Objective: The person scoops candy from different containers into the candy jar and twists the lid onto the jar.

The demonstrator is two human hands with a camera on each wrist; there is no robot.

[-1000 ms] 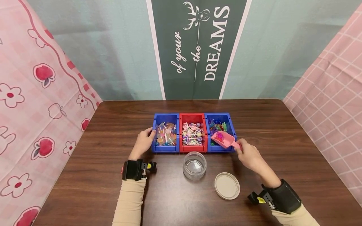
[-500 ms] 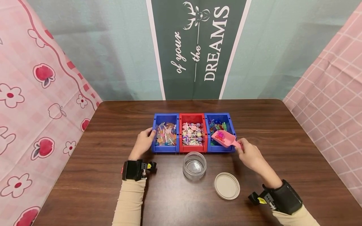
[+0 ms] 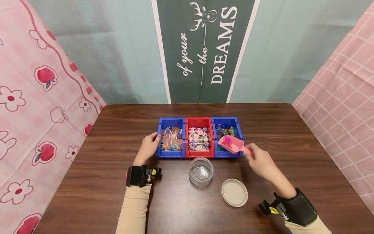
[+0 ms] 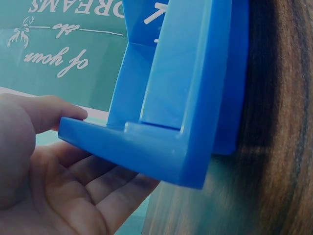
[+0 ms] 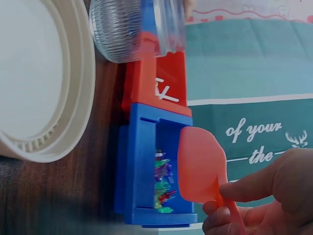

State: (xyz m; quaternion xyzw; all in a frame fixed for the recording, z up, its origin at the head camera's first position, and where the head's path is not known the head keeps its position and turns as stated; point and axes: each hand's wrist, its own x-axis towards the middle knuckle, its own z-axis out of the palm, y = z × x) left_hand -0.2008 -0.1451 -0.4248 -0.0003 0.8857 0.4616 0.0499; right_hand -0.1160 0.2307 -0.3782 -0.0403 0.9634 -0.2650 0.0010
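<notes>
In my right hand point(image 3: 261, 161) I hold a pink scoop point(image 3: 235, 146) by its handle, thumb and fingers wrapped round it in the right wrist view. Pink and red pieces point(image 3: 227, 140) lie in the scoop, which is over the right blue bin point(image 3: 225, 121); small coloured trinkets point(image 5: 164, 178) fill that bin's bottom. At the far side, my left hand point(image 3: 148, 147) grips the left blue bin point(image 3: 172, 122) by its outer wall, thumb at the rim and fingers along the outside. That bin holds a mix of small pieces and sticks point(image 3: 172, 139).
Between the blue bins sits a red bin point(image 3: 198, 122) of lollipop-like pieces point(image 3: 199, 139). A clear glass jar point(image 3: 201, 172) stands in front of it, mouth up. Right of the jar lies a cream lid point(image 3: 234, 192) on the brown wooden table point(image 3: 181, 211). Cloth backdrops surround the table.
The scoop has shifted only slightly over the right bin, its load still inside. My right wrist has moved a little to the right and down. The left hand stays put.
</notes>
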